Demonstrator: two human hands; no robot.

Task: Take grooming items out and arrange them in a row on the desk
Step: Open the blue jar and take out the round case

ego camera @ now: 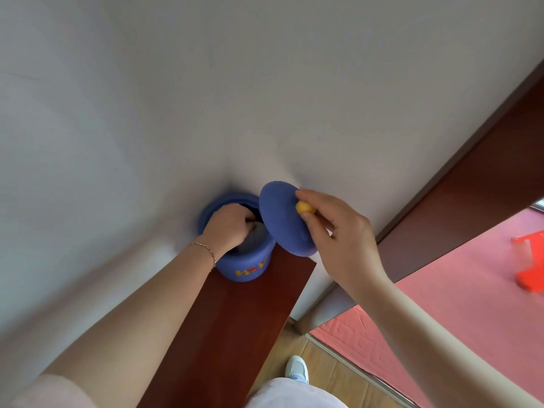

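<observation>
A blue round jar [245,265] with yellow and red lettering stands at the far end of a narrow dark-red wooden shelf [223,325], against the white wall. My left hand [228,228] reaches down into its open mouth, fingers curled around a grey item [255,238] inside. What the grey item is cannot be made out. My right hand [338,231] pinches the yellow knob [303,207] of the blue lid [282,217] and holds the lid tilted, just right of the jar's mouth.
The white wall [206,98] rises right behind the jar. A dark-red door frame [471,184] runs diagonally on the right. Below it lies pink floor [441,319] with a red plastic stool [530,260]. My white shoe [297,368] stands on tan flooring.
</observation>
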